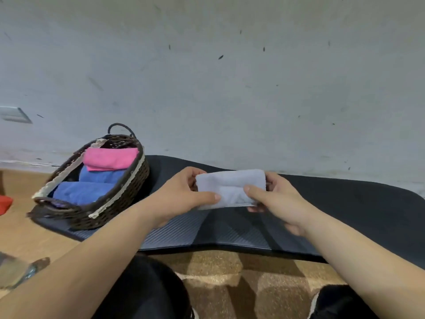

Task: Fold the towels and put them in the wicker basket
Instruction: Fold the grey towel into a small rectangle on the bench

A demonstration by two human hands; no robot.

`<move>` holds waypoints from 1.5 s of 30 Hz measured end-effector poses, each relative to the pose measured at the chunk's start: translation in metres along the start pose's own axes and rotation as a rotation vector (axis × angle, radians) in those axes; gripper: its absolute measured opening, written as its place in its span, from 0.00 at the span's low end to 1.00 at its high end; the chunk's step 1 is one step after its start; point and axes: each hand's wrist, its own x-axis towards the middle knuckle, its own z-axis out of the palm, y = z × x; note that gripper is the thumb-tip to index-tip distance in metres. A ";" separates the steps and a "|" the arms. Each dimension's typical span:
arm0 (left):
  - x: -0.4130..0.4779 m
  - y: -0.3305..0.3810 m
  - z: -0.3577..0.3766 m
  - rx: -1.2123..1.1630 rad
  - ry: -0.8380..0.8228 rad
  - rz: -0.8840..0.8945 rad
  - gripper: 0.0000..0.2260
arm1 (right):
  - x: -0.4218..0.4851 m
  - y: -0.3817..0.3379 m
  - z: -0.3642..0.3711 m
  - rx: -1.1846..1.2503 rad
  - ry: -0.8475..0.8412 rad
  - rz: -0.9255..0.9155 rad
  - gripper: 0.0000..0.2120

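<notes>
A pale grey towel (230,187), folded into a small rectangle, is held just above the black mat (345,215), near its middle. The left hand (181,194) grips the towel's left end, thumb pressed on the near face and fingers curled behind. The right hand (276,201) grips the right end the same way, thumb on the front. The towel spans the gap between the two hands and nothing lies between it and the camera.

To the left, on the end of the mat, sits the wicker basket (128,194), well apart from the held towel. Inside it lie a folded pink towel (110,158) at the far end and two folded blue towels (101,176) nearer. A red object (4,203) shows at the left edge on the wooden floor (23,231). At lower left is a blurred, possibly glassy item (16,270). A brown patterned rug (230,284) lies under the mat's near edge, and a scuffed grey wall (207,77) rises behind.
</notes>
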 end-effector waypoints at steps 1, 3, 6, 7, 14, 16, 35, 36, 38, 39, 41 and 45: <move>-0.005 -0.003 -0.014 -0.017 0.021 -0.003 0.29 | 0.003 -0.003 0.016 0.019 0.008 0.015 0.13; -0.014 -0.009 -0.043 -0.047 0.087 0.001 0.28 | 0.010 -0.010 0.048 0.005 0.008 0.021 0.13; -0.028 -0.015 -0.089 -0.094 0.205 -0.004 0.25 | 0.025 -0.028 0.099 -0.054 -0.054 0.016 0.14; -0.032 -0.017 -0.107 -0.098 0.246 -0.009 0.25 | 0.030 -0.035 0.115 -0.076 -0.075 0.013 0.15; -0.033 -0.022 -0.231 0.040 0.474 -0.013 0.21 | 0.060 -0.086 0.215 -0.223 -0.106 -0.060 0.24; -0.028 -0.026 -0.257 0.072 0.509 -0.034 0.18 | 0.065 -0.095 0.233 -0.241 -0.144 -0.067 0.22; 0.028 -0.071 -0.269 1.241 0.293 0.134 0.25 | 0.090 -0.076 0.256 -0.319 -0.262 -0.002 0.14; 0.030 -0.073 -0.263 1.261 0.186 0.198 0.25 | 0.091 -0.076 0.259 -0.318 -0.260 -0.003 0.13; 0.037 -0.082 -0.254 1.319 0.041 0.131 0.24 | 0.093 -0.074 0.265 -0.328 -0.261 -0.004 0.11; 0.041 -0.088 -0.252 1.331 0.017 0.066 0.25 | 0.094 -0.073 0.267 -0.335 -0.265 -0.004 0.12; 0.047 -0.095 -0.248 1.322 0.034 -0.016 0.25 | 0.095 -0.070 0.271 -0.347 -0.274 -0.001 0.13; 0.056 -0.102 -0.237 1.297 0.064 -0.068 0.26 | 0.098 -0.064 0.272 -0.373 -0.287 -0.002 0.08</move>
